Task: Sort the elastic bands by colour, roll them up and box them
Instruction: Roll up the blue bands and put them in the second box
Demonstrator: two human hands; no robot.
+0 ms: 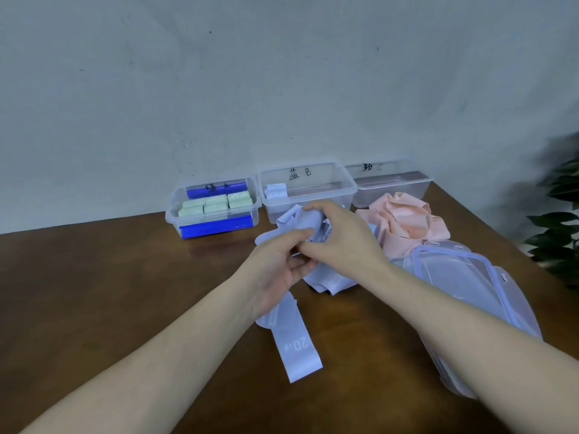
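Lilac-blue elastic bands (326, 280) lie in a loose, crumpled heap on the brown wooden counter (125, 277), just in front of the middle box. They are flat, wide, matte strips; one tail runs toward the viewer and shows a white "20" mark. The left hand (282, 264) has its fingers curled around a strip of the heap, palm turned inward. The right hand (338, 233) reaches across above it, fingers bent over a bunched fold; it seems to pinch the fabric, though the fingertips are partly hidden.

Beside the heap to the right sits a ruffled pile of pink bands (407, 223), soft and folded like petals. Behind stand three clear plastic boxes: the left box (213, 220) holds neat pale green rolls (216, 202) and has blue clips, the middle box (338, 186) holds one blue roll (275, 191), the right box (416, 183) is marked in black ink. Translucent lids (463, 277) with bluish rims lie stacked under the right forearm.
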